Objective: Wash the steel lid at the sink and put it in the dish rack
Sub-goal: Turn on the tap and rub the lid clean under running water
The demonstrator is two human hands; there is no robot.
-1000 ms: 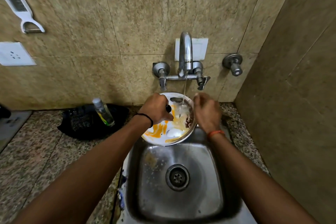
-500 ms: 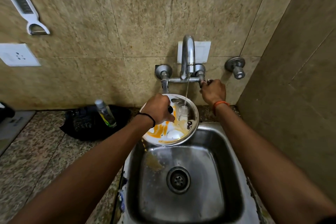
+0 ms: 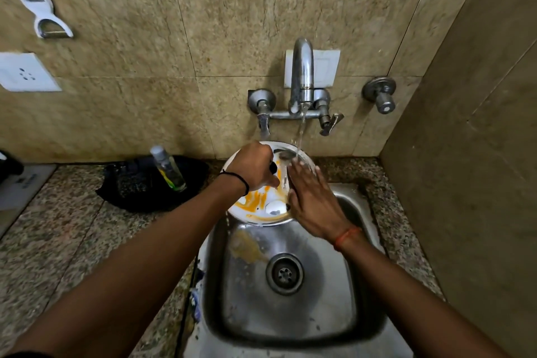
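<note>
A round steel lid (image 3: 258, 206), smeared with orange-yellow residue, is held tilted over the back of the steel sink (image 3: 290, 325). My left hand (image 3: 252, 167) is closed around the lid's black knob. My right hand (image 3: 311, 197) lies flat with fingers spread on the lid's right side, under the water stream running from the tap (image 3: 302, 78). The right part of the lid is hidden by that hand. No dish rack is in view.
The sink drain (image 3: 284, 273) has yellow residue beside it. A clear bottle (image 3: 168, 168) stands on a black cloth (image 3: 145, 186) on the granite counter to the left. A peeler (image 3: 32, 0) and a socket (image 3: 26, 73) are on the wall. A side wall stands close on the right.
My right hand left the right tap handle and came down flat onto the lid. The water stream is stronger now. My left hand kept its hold on the knob.
</note>
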